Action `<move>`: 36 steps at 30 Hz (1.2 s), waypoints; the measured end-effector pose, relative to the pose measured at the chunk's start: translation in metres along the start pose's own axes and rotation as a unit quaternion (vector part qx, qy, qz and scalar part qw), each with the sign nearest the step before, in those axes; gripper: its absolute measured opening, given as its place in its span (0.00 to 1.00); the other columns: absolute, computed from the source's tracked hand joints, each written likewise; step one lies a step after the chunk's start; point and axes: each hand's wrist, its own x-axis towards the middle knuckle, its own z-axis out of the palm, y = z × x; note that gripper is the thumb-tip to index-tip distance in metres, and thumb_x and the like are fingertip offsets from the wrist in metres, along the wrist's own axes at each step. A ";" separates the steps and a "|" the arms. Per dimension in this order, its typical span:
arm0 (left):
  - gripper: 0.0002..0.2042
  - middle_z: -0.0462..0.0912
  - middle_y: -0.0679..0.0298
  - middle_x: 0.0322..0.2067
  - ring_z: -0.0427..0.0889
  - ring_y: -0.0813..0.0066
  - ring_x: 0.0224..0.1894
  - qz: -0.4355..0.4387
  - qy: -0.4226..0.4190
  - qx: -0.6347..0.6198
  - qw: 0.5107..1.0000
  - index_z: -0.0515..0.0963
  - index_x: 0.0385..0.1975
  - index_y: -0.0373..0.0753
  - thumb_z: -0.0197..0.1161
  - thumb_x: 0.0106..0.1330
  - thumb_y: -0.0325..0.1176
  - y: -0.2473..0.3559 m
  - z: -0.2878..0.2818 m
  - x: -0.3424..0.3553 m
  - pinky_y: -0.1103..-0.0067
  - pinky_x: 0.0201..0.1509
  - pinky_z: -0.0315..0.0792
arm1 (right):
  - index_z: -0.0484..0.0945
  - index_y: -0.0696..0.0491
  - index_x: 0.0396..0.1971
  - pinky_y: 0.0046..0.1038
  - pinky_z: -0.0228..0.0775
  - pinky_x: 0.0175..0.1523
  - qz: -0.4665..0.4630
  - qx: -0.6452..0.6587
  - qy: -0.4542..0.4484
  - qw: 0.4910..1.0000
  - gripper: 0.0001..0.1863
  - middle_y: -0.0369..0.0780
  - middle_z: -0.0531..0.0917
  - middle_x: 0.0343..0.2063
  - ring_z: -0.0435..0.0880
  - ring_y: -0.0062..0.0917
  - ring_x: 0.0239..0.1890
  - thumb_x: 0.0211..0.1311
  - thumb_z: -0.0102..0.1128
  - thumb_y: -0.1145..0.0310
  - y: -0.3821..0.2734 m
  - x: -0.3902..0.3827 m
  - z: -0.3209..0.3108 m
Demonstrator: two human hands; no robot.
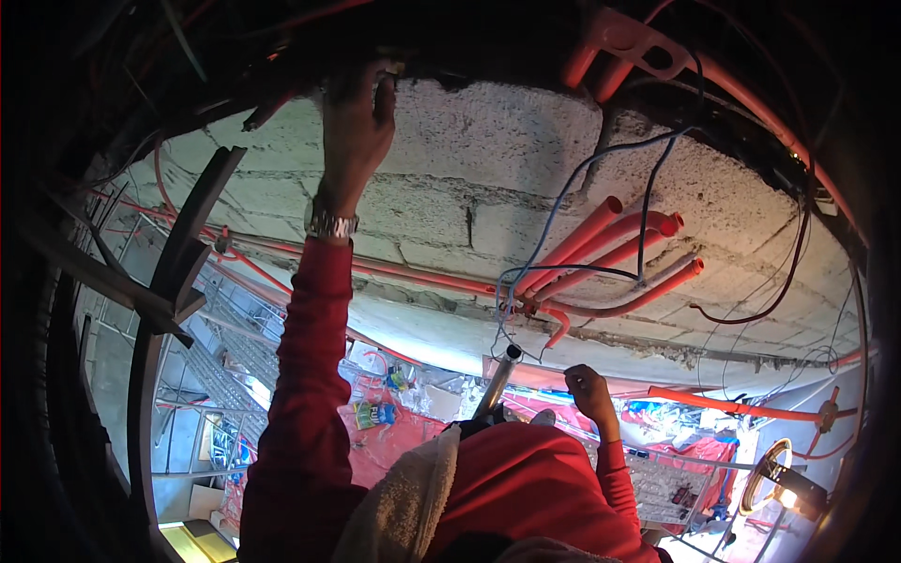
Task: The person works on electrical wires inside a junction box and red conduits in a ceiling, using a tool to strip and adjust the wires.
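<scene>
Seeing wall (526, 131) ahead, left hand (358, 131) up at its top edge; spotting pipes (619, 246) right of that, right hand (591, 392) below them; catching lamp (798, 491) lower right, beam (192, 230) left.

Red pipes (570, 246) fan out near the lower edge of the block wall (432, 141) — dark steel channels (195, 225) beside its left edge, a lit lamp (796, 494) past its lower right corner.
</scene>
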 end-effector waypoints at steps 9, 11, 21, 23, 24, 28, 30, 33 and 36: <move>0.14 0.85 0.61 0.48 0.78 0.54 0.55 0.062 -0.127 0.038 0.989 0.77 0.57 0.46 0.59 0.74 0.36 -0.032 0.006 0.017 0.57 0.61 0.68 | 0.82 0.59 0.42 0.30 0.80 0.36 0.015 -0.007 0.015 1.000 0.09 0.45 0.87 0.31 0.88 0.28 0.30 0.70 0.60 0.69 0.025 -0.021 0.008; 0.13 0.85 0.62 0.47 0.79 0.54 0.54 0.056 -0.145 0.025 0.988 0.78 0.56 0.46 0.59 0.74 0.37 -0.039 0.002 0.020 0.57 0.60 0.69 | 0.82 0.59 0.42 0.30 0.80 0.35 0.027 -0.001 0.006 1.000 0.09 0.45 0.87 0.31 0.89 0.29 0.30 0.70 0.60 0.69 0.025 -0.020 0.010; 0.18 0.85 0.53 0.52 0.80 0.50 0.58 0.008 -0.106 0.415 0.903 0.82 0.55 0.46 0.62 0.68 0.43 -0.172 -0.037 -0.002 0.55 0.63 0.71 | 0.82 0.58 0.41 0.30 0.79 0.36 0.002 -0.028 0.018 0.999 0.09 0.45 0.87 0.31 0.87 0.27 0.29 0.70 0.60 0.68 0.042 -0.020 0.017; 0.19 0.80 0.51 0.59 0.77 0.49 0.62 0.015 -0.071 0.445 0.892 0.80 0.59 0.47 0.58 0.71 0.44 -0.184 -0.032 -0.021 0.54 0.65 0.71 | 0.82 0.59 0.41 0.31 0.78 0.37 0.010 -0.028 -0.004 1.000 0.10 0.45 0.87 0.31 0.86 0.27 0.29 0.70 0.61 0.67 0.037 -0.021 0.018; 0.19 0.79 0.51 0.60 0.77 0.48 0.62 -0.012 -0.070 0.469 0.880 0.79 0.59 0.47 0.56 0.73 0.45 -0.184 -0.028 -0.020 0.53 0.65 0.71 | 0.82 0.59 0.42 0.31 0.78 0.37 -0.038 -0.028 0.008 0.999 0.11 0.44 0.86 0.31 0.85 0.27 0.29 0.70 0.61 0.67 0.036 -0.021 0.018; 0.19 0.83 0.47 0.52 0.83 0.46 0.53 -0.103 -0.178 0.417 0.885 0.79 0.57 0.44 0.52 0.75 0.46 -0.177 -0.008 -0.019 0.51 0.52 0.78 | 0.83 0.58 0.43 0.31 0.78 0.38 0.017 -0.008 -0.002 1.000 0.10 0.44 0.86 0.32 0.86 0.28 0.30 0.70 0.62 0.67 0.020 -0.020 0.017; 0.18 0.84 0.46 0.49 0.86 0.46 0.47 -0.167 -0.204 0.386 0.884 0.79 0.56 0.44 0.51 0.76 0.46 -0.170 -0.003 -0.030 0.51 0.46 0.81 | 0.83 0.58 0.43 0.31 0.78 0.38 0.010 -0.007 0.007 1.000 0.10 0.44 0.86 0.32 0.86 0.28 0.30 0.70 0.62 0.67 0.023 -0.022 0.017; 0.16 0.86 0.51 0.35 0.88 0.48 0.36 -0.146 -0.186 0.477 0.846 0.75 0.56 0.47 0.51 0.76 0.46 -0.198 -0.034 -0.058 0.54 0.35 0.82 | 0.83 0.57 0.44 0.34 0.79 0.41 -0.009 -0.020 0.001 1.000 0.10 0.46 0.87 0.35 0.88 0.34 0.35 0.69 0.62 0.68 0.015 -0.015 0.025; 0.18 0.82 0.44 0.48 0.86 0.45 0.43 -0.233 -0.138 0.337 0.902 0.69 0.63 0.44 0.48 0.79 0.42 -0.112 -0.015 -0.073 0.54 0.42 0.81 | 0.83 0.59 0.42 0.36 0.80 0.46 0.013 -0.024 0.028 0.999 0.09 0.49 0.87 0.38 0.89 0.39 0.40 0.67 0.61 0.71 0.012 -0.025 0.011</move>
